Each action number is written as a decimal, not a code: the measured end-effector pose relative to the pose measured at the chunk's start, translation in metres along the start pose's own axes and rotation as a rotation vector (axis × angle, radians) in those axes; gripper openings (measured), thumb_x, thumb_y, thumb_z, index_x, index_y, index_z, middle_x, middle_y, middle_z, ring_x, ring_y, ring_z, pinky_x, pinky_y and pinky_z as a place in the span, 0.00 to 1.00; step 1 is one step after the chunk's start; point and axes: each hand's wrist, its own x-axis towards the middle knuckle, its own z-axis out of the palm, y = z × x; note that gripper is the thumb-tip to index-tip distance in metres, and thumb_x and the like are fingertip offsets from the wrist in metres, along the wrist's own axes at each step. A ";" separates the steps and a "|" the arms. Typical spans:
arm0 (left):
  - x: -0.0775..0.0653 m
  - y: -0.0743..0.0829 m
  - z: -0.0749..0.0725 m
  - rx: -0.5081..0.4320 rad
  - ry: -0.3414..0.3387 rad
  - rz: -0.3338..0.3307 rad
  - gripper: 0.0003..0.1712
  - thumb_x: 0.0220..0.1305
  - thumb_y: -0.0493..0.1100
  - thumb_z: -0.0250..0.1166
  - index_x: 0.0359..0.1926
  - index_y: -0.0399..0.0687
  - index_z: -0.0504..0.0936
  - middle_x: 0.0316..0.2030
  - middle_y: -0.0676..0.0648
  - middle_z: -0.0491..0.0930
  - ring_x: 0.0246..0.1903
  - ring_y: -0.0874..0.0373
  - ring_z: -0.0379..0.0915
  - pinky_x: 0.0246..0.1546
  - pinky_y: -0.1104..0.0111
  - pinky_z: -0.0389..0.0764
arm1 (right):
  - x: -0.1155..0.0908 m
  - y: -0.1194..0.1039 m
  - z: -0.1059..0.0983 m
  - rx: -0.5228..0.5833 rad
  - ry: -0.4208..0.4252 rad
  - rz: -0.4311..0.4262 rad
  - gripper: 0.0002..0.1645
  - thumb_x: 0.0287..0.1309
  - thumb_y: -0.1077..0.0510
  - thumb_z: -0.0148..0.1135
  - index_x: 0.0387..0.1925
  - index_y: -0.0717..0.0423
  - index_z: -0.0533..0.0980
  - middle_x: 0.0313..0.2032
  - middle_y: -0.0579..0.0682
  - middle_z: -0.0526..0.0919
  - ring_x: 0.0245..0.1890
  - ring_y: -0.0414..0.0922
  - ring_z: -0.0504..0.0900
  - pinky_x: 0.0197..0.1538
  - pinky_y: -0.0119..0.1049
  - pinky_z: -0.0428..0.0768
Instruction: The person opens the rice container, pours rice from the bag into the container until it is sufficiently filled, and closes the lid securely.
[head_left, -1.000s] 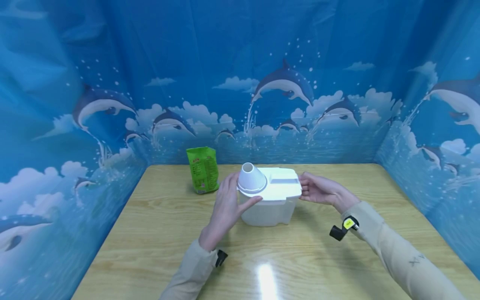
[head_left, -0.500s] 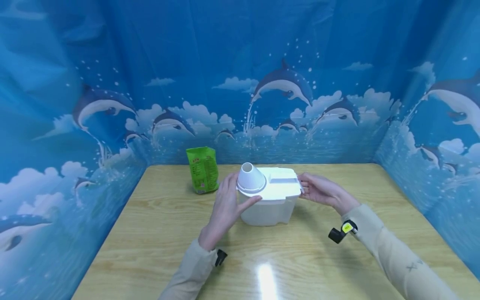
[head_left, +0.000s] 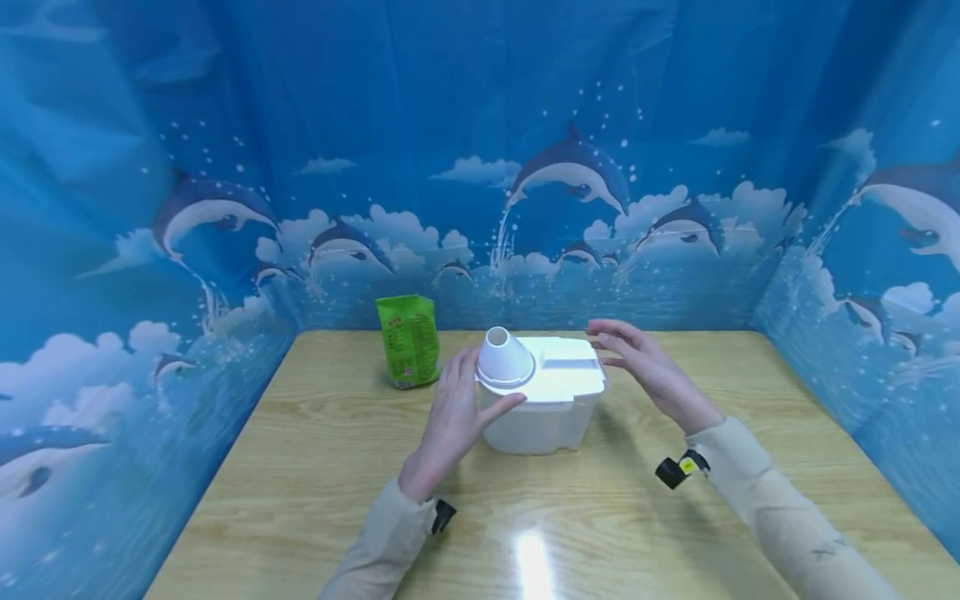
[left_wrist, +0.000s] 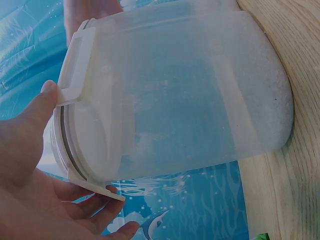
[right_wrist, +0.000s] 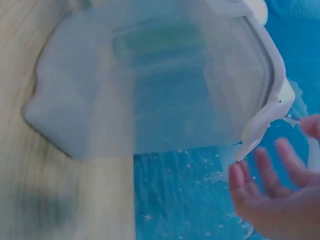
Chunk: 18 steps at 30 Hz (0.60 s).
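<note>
A translucent plastic storage container [head_left: 528,429] stands on the table, topped by a white lid [head_left: 558,383]. A white cone-shaped spout [head_left: 505,360] rises from the lid's left end. My left hand [head_left: 448,421] grips that end, thumb on the near side and fingers round the far side. The left wrist view shows the thumb [left_wrist: 44,102] at the lid's edge and the fingers by a projecting flap. Beside the lid's right end is my right hand [head_left: 648,367], fingers loosely bent and holding nothing. In the right wrist view its fingertips are close to the white latch [right_wrist: 257,132].
A green printed bag [head_left: 408,342] stands upright behind the container, to its left. The wood-grain table [head_left: 315,467] ends at blue dolphin-print curtains [head_left: 390,250] at the back and both sides.
My right hand has come off the lid's right end, its fingers lifting and spreading slightly. The left hand keeps its grip and the container has stayed put.
</note>
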 end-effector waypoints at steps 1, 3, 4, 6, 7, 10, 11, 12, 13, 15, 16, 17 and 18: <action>0.000 0.000 0.000 0.000 -0.002 -0.002 0.54 0.54 0.63 0.75 0.71 0.38 0.65 0.68 0.37 0.69 0.68 0.43 0.64 0.69 0.47 0.68 | 0.000 0.000 0.002 -0.029 0.017 -0.044 0.35 0.76 0.42 0.51 0.75 0.56 0.61 0.74 0.58 0.62 0.73 0.59 0.61 0.73 0.61 0.62; 0.000 0.000 0.000 0.000 -0.007 -0.008 0.54 0.54 0.63 0.75 0.72 0.38 0.65 0.68 0.37 0.68 0.68 0.43 0.64 0.69 0.47 0.68 | 0.000 0.000 0.005 -0.100 0.041 -0.133 0.31 0.77 0.44 0.50 0.73 0.53 0.65 0.73 0.55 0.65 0.73 0.58 0.62 0.73 0.62 0.62; 0.000 0.000 0.000 0.001 -0.008 -0.009 0.54 0.54 0.63 0.75 0.72 0.38 0.65 0.68 0.37 0.68 0.68 0.43 0.64 0.69 0.47 0.68 | -0.001 0.000 0.007 -0.138 0.046 -0.175 0.30 0.77 0.45 0.50 0.72 0.52 0.66 0.73 0.54 0.66 0.73 0.57 0.62 0.72 0.61 0.63; 0.000 0.000 0.000 0.002 -0.009 -0.012 0.54 0.54 0.63 0.75 0.72 0.38 0.65 0.68 0.37 0.68 0.68 0.43 0.64 0.69 0.47 0.68 | -0.002 0.001 0.012 -0.215 0.054 -0.247 0.27 0.78 0.47 0.51 0.71 0.50 0.69 0.72 0.52 0.68 0.73 0.54 0.63 0.72 0.59 0.65; 0.000 0.000 0.000 0.002 -0.009 -0.012 0.54 0.54 0.63 0.75 0.72 0.38 0.65 0.68 0.37 0.68 0.68 0.43 0.64 0.69 0.47 0.68 | -0.002 0.002 0.014 -0.247 0.056 -0.278 0.26 0.78 0.49 0.51 0.71 0.50 0.70 0.72 0.52 0.68 0.73 0.54 0.63 0.72 0.59 0.65; 0.001 0.000 0.000 0.004 -0.009 -0.013 0.54 0.55 0.64 0.74 0.72 0.38 0.65 0.68 0.37 0.69 0.68 0.43 0.64 0.69 0.47 0.68 | -0.001 0.004 0.020 -0.296 0.062 -0.321 0.24 0.78 0.49 0.50 0.69 0.50 0.73 0.72 0.52 0.68 0.74 0.54 0.62 0.71 0.61 0.65; 0.001 0.000 0.000 0.004 -0.010 -0.015 0.54 0.55 0.64 0.74 0.72 0.38 0.65 0.68 0.37 0.68 0.68 0.43 0.64 0.69 0.47 0.67 | -0.001 0.006 0.022 -0.305 0.065 -0.323 0.24 0.78 0.49 0.50 0.69 0.50 0.73 0.72 0.52 0.68 0.74 0.55 0.62 0.71 0.62 0.64; 0.001 0.000 0.000 0.004 -0.010 -0.016 0.54 0.55 0.64 0.74 0.72 0.38 0.65 0.68 0.37 0.68 0.68 0.43 0.64 0.69 0.47 0.67 | 0.000 0.008 0.023 -0.309 0.068 -0.322 0.24 0.78 0.49 0.49 0.68 0.51 0.74 0.72 0.53 0.69 0.74 0.55 0.62 0.71 0.64 0.63; 0.000 0.000 0.000 0.005 -0.011 -0.016 0.54 0.55 0.64 0.74 0.72 0.38 0.65 0.68 0.37 0.68 0.68 0.43 0.64 0.69 0.48 0.68 | 0.000 0.010 0.024 -0.307 0.071 -0.321 0.24 0.78 0.49 0.49 0.68 0.51 0.74 0.72 0.53 0.69 0.74 0.56 0.62 0.71 0.65 0.62; 0.000 0.001 0.000 0.005 -0.010 -0.016 0.54 0.54 0.64 0.74 0.72 0.39 0.65 0.68 0.38 0.68 0.68 0.43 0.64 0.69 0.48 0.68 | 0.001 0.013 0.026 -0.286 0.075 -0.316 0.24 0.78 0.49 0.50 0.67 0.52 0.75 0.71 0.53 0.71 0.74 0.56 0.62 0.71 0.67 0.60; 0.000 0.001 0.000 0.004 -0.009 -0.015 0.54 0.54 0.64 0.74 0.72 0.39 0.65 0.68 0.37 0.68 0.68 0.43 0.64 0.69 0.48 0.68 | 0.001 0.015 0.027 -0.275 0.080 -0.313 0.24 0.78 0.49 0.50 0.66 0.52 0.75 0.71 0.52 0.71 0.74 0.56 0.63 0.71 0.66 0.60; 0.000 0.001 0.000 0.003 -0.009 -0.015 0.54 0.54 0.64 0.75 0.72 0.39 0.65 0.68 0.38 0.68 0.68 0.43 0.64 0.69 0.48 0.68 | 0.001 0.017 0.028 -0.264 0.086 -0.312 0.23 0.78 0.49 0.50 0.66 0.52 0.76 0.70 0.52 0.72 0.74 0.55 0.63 0.72 0.67 0.60; 0.000 0.001 0.000 0.003 -0.009 -0.014 0.54 0.54 0.63 0.75 0.72 0.39 0.65 0.68 0.38 0.68 0.68 0.43 0.64 0.69 0.48 0.68 | 0.001 0.018 0.029 -0.251 0.092 -0.310 0.23 0.77 0.49 0.51 0.65 0.52 0.76 0.70 0.51 0.72 0.73 0.55 0.63 0.72 0.66 0.60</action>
